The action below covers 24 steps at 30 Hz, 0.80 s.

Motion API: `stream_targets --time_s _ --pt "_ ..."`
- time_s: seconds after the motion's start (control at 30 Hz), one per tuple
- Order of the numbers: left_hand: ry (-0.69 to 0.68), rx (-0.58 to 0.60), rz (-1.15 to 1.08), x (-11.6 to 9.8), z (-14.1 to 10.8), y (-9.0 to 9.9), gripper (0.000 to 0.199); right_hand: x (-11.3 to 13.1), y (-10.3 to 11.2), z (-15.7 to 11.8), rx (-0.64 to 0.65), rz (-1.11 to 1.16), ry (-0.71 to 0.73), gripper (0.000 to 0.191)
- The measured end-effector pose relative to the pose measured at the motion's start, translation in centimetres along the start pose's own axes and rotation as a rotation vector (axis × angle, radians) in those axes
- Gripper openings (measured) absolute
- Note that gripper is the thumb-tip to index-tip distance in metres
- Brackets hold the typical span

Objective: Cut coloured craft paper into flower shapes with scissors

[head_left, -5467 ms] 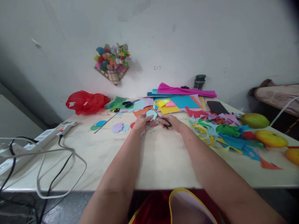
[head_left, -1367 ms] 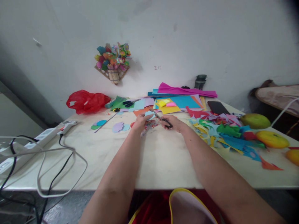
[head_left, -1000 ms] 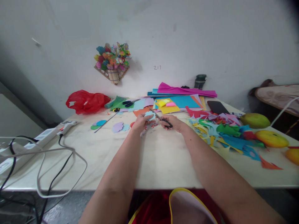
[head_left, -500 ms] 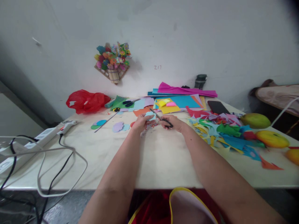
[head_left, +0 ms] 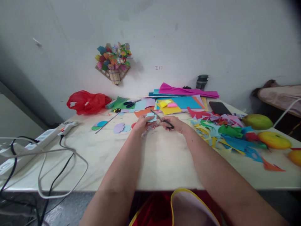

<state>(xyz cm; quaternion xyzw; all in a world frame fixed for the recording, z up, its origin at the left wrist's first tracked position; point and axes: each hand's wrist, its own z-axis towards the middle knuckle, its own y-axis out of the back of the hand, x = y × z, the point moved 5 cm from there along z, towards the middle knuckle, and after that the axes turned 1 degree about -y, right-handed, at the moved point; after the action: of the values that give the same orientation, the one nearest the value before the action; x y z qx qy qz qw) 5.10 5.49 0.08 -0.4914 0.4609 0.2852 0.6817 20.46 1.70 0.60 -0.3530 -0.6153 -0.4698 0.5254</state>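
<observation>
My left hand [head_left: 141, 123] pinches a small light-blue paper piece [head_left: 151, 117] over the middle of the table. Dark-handled scissors [head_left: 168, 124] are gripped in my right hand [head_left: 175, 123], with their blades pointing up and left beside the paper. Small paper scraps [head_left: 153, 126] lie on the table beneath both hands. Left of my left hand rest a lilac scalloped paper cutout [head_left: 118, 127] and a light-blue paper cutout [head_left: 127, 128]. Farther left are blue and green paper discs [head_left: 102, 123] with a thin stick across them.
Coloured paper sheets [head_left: 185, 102] and a second pair of scissors [head_left: 131, 103] lie at the back. Paper offcuts [head_left: 231, 133], a phone [head_left: 219, 108] and mangoes [head_left: 274, 140] sit right. A red plastic bag [head_left: 88, 102] and power strips with cables [head_left: 35, 146] occupy the left.
</observation>
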Motion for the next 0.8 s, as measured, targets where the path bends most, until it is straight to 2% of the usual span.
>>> stream_targets --time_s 0.4,0.53,0.67,0.8 --pt "-0.048 -0.001 0.077 -0.32 0.01 -0.12 0.031 0.09 -0.14 0.11 0.012 0.072 0.002 0.025" --pt "-0.024 0.005 0.127 -0.29 0.06 0.05 0.027 0.1 -0.12 0.17 0.013 0.072 0.007 0.025" --pt "-0.007 0.053 0.115 -0.28 -0.1 -0.12 0.027 0.13 -0.07 0.12 -0.001 0.06 0.014 0.025" --pt "-0.038 0.015 0.067 -0.46 -0.13 -0.01 0.029 0.23 0.01 0.07 -0.019 0.069 0.024 0.024"
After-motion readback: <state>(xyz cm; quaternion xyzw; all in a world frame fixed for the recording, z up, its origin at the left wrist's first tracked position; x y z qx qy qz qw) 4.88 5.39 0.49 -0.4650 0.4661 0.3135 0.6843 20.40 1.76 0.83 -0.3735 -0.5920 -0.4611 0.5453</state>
